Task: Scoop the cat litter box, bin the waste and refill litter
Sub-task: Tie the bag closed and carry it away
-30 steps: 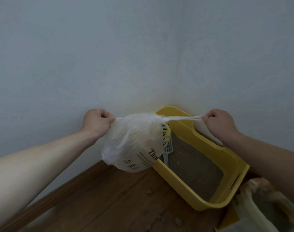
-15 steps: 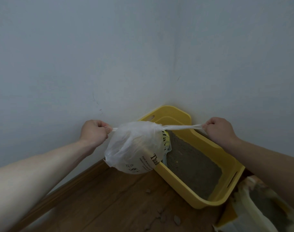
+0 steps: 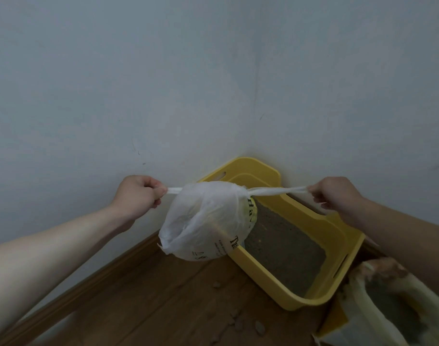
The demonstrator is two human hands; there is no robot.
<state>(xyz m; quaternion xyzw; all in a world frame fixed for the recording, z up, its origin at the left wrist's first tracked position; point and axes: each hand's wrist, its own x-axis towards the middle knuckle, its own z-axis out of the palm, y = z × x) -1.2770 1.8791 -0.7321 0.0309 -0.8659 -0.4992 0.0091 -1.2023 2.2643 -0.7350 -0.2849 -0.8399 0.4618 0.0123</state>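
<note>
Two hands hold a white plastic bag (image 3: 208, 223) in mid-air at the centre of the frame, each fist clamped on one twisted handle strip. The left hand (image 3: 138, 194) sits at centre left, just beside the bag's top, its strip short and taut. The right hand (image 3: 334, 194) is at centre right, farther from the bag, with a longer strip stretched level between them. The bag hangs below the line of the hands, bulging and round, black print on its lower right side. Behind and to its right, a yellow litter box (image 3: 338, 233) stands in the corner of the walls, grey litter (image 3: 283, 250) inside. Loose crumbs (image 3: 248, 323) lie on the wooden floor (image 3: 163, 308) at lower centre. An open sack (image 3: 388, 303) shows at lower right.
</note>
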